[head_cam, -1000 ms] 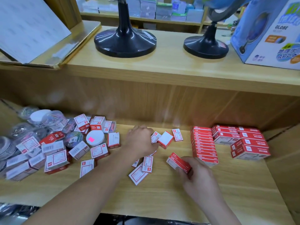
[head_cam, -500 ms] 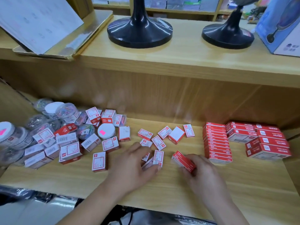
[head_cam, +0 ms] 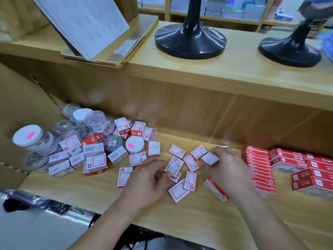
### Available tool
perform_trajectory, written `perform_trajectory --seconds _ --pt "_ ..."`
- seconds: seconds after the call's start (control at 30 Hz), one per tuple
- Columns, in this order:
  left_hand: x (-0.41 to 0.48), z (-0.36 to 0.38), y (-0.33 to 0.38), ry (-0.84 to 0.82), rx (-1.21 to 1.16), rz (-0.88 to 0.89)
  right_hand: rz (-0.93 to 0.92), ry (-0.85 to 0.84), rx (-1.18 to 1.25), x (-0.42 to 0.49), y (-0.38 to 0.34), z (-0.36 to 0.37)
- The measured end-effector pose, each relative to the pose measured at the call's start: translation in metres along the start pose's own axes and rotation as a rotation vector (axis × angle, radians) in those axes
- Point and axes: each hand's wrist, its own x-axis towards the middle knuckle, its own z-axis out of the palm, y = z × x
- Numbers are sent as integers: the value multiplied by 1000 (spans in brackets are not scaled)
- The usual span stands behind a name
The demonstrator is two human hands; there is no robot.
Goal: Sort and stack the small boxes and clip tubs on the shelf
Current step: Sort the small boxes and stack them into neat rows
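White sheets [head_cam: 84, 20] lean in a gold tray [head_cam: 133, 46] well beyond the left hand [head_cam: 149, 179]. A black base [head_cam: 190, 42] stands beyond the right hand [head_cam: 228, 170], a second base [head_cam: 290, 51] further right.

The right hand [head_cam: 229, 170] pinches a white-faced box [head_cam: 210, 158] beside the red stack [head_cam: 259, 170]; the left hand [head_cam: 149, 179] seems to touch a flat box [head_cam: 174, 166] on the shelf [head_cam: 180, 213].

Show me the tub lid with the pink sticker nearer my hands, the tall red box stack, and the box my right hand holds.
Tub lid [head_cam: 137, 141], head view, white top beside the sticker.
Tall red box stack [head_cam: 259, 170], head view, front face midway down.
Held box [head_cam: 210, 158], head view, its white face.
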Motion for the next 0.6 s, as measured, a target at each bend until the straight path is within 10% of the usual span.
perform_trajectory --seconds 0.37,0.6 --pt "-27 -30 -16 101 16 -38 -119 63 247 -27 -53 -18" --pt "-57 -69 -34 227 85 -124 -408 -323 181 -85 -133 39"
